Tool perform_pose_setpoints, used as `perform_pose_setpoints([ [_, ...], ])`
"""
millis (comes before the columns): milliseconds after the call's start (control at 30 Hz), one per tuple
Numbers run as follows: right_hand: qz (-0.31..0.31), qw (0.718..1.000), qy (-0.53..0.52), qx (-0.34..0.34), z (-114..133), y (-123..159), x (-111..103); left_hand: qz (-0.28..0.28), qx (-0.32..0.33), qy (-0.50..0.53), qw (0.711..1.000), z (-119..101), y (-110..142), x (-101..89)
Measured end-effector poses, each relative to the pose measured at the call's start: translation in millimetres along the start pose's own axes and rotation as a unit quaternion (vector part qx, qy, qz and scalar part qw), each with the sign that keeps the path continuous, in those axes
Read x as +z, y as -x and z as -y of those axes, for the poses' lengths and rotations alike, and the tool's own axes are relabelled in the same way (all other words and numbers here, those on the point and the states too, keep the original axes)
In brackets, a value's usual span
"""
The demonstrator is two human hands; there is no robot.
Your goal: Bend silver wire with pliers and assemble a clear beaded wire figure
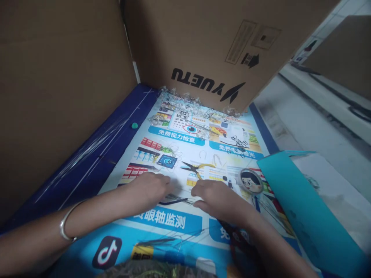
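Observation:
My left hand (153,188) is low over the printed sheet (185,152), its fingers curled together. Opposite it is my right hand (216,197), with thumb and forefinger bent towards each other. Whatever either hand pinches is too fine or hidden to name. Thin dark strands (189,201) lie on the sheet between and below the hands. Just beyond my right fingers is a pair of pliers (198,167) with yellow handles, its jaws apart and pointing left. Partly covered by my right forearm are dark-handled scissors (239,239).
Clear beaded clusters (185,101) line the sheet's far end, against a cardboard box (208,46). Small black loops (240,142) lie nearer. A turquoise box (301,204) stands at right. A green lump (135,125) and clear strands (89,144) lie on the blue left border.

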State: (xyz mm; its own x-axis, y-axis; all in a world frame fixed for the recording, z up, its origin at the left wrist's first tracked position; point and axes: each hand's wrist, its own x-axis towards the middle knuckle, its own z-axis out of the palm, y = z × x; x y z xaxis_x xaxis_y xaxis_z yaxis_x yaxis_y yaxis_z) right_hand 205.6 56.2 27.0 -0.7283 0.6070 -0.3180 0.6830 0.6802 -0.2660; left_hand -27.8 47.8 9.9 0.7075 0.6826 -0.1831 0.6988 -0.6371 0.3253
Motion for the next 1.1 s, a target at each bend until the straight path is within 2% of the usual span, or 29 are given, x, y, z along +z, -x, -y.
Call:
perform_pose_setpoints([
  [133,-0.005,0.999,0.028,0.014,11,-10,12,-0.002,-0.004,-0.006,1.0,-2,-4,4.4],
  [400,0.0,1.0,0.017,0.006,9,-15,22,0.029,0.014,-0.023,0.999,-3,-7,8.1],
  [633,0.004,1.0,0.013,-0.011,9,-14,21,0.022,0.004,-0.003,1.0,-6,-5,1.7],
  [833,-0.025,0.997,-0.068,-0.028,4,-9,15,0.006,0.025,-0.036,0.999,-5,-5,-6.3],
  [967,-0.031,0.992,-0.118,-0.031,3,-9,11,-0.002,0.052,0.025,0.998,-5,-6,-6.9],
  [1100,-0.043,0.99,-0.131,-0.017,1,-10,10,-0.003,0.049,0.064,0.997,-8,-6,-8.9],
])
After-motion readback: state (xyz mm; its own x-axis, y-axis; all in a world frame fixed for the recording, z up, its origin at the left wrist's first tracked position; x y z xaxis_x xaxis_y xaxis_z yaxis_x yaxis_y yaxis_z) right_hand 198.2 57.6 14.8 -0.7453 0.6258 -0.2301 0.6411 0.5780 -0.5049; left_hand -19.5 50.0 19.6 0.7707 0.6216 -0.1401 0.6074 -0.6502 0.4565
